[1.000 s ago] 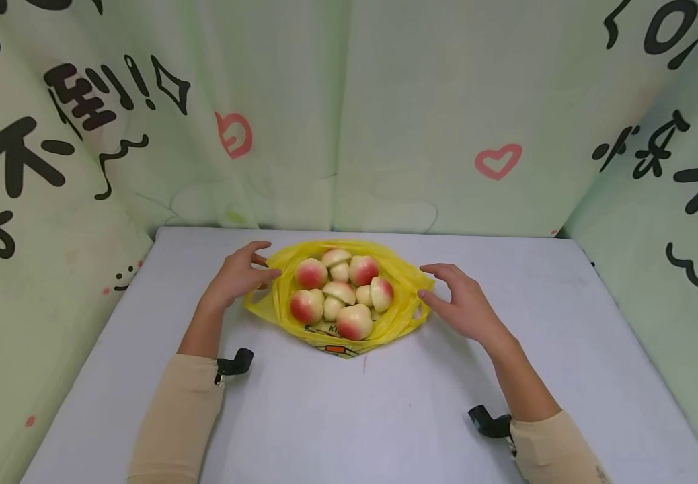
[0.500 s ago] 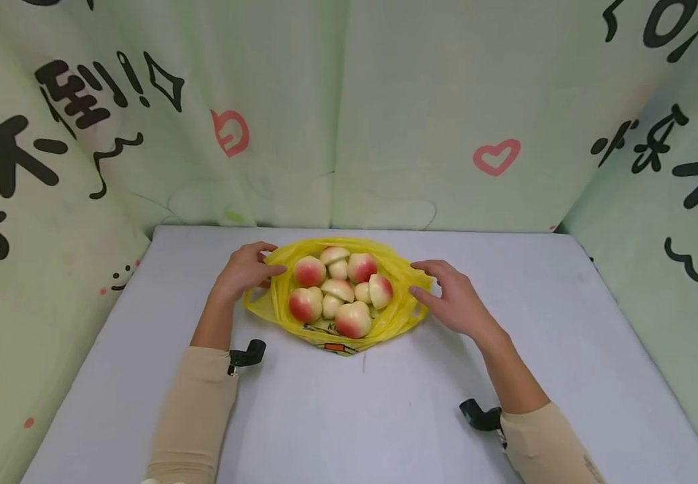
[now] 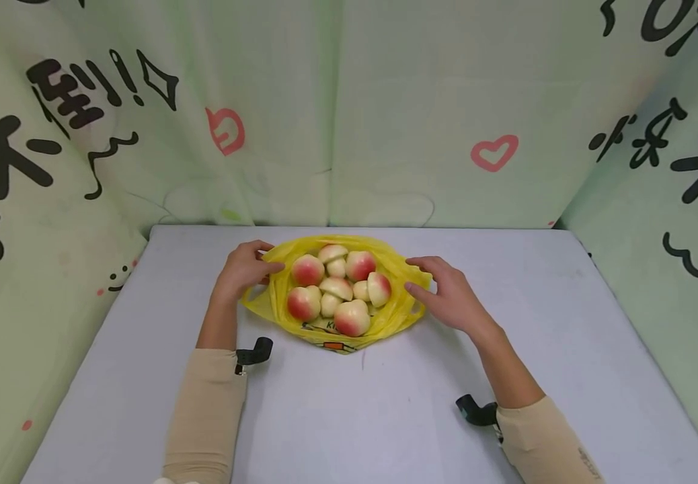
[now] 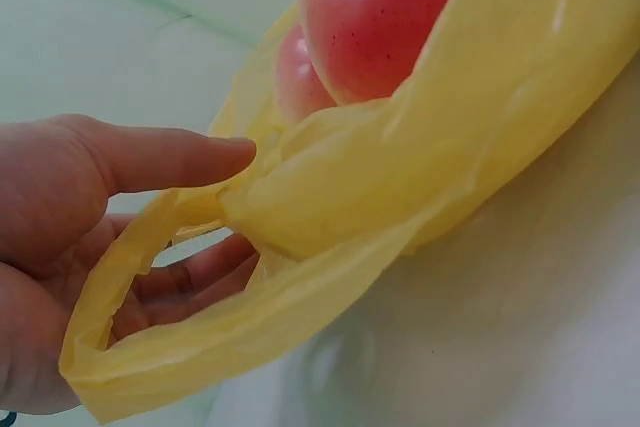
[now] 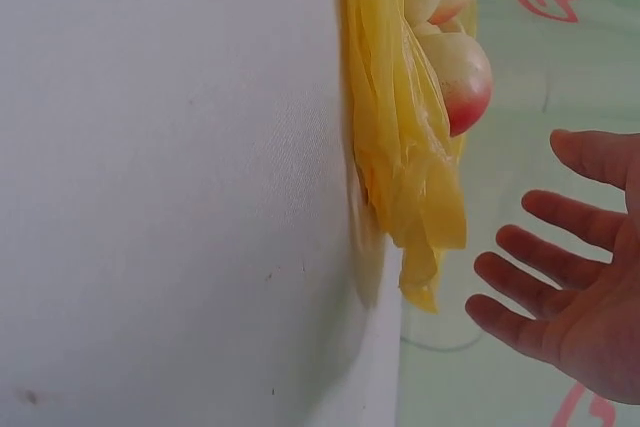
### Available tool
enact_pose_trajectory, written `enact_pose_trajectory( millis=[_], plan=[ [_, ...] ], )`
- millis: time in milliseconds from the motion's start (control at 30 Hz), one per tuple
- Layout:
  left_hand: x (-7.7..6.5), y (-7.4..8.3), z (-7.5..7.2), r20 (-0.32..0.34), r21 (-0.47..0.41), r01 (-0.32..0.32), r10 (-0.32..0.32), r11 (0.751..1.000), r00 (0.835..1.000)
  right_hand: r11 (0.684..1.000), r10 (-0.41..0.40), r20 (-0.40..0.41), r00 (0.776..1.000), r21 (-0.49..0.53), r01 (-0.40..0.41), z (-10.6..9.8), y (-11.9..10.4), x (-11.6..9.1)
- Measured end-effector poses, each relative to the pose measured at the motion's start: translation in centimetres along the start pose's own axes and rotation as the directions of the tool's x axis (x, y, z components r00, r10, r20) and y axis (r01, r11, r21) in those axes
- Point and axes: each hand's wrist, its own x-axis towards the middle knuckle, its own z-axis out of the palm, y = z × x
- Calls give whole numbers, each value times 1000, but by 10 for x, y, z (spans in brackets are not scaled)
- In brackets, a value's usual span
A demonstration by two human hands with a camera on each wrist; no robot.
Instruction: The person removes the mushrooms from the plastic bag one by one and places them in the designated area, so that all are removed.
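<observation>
Beige sleeves (image 3: pixel 206 417), two, over desk (image 3: pixel 361 423). Right hand (image 3: pixel 452 292): fingers released, beside bag's right end. Left hand (image 3: pixel 244 271): fingers relaxed, ungrasping, at bag's handle (image 4: pixel 240 327). Bag (image 3: pixel 394 324): yellow plastic, near desk's far edge, containing mushroom-shaped red-and-cream pieces (image 3: pixel 352 318). Curtain (image 3: pixel 409 81): pale green, beyond.

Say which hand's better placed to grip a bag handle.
Left, likely: left hand is at a handle, fingers showing through it; right hand is open, apart from the bag in its wrist view.
</observation>
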Motion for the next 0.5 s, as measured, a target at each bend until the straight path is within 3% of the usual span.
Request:
enact_pose_trajectory(
  millis=[500],
  plan=[
    [2, -2, 4, -47, 34, -35, 37, 999, 998, 1000, 22, 13, 1000, -3, -22, 2, -1, 0]
  ],
)
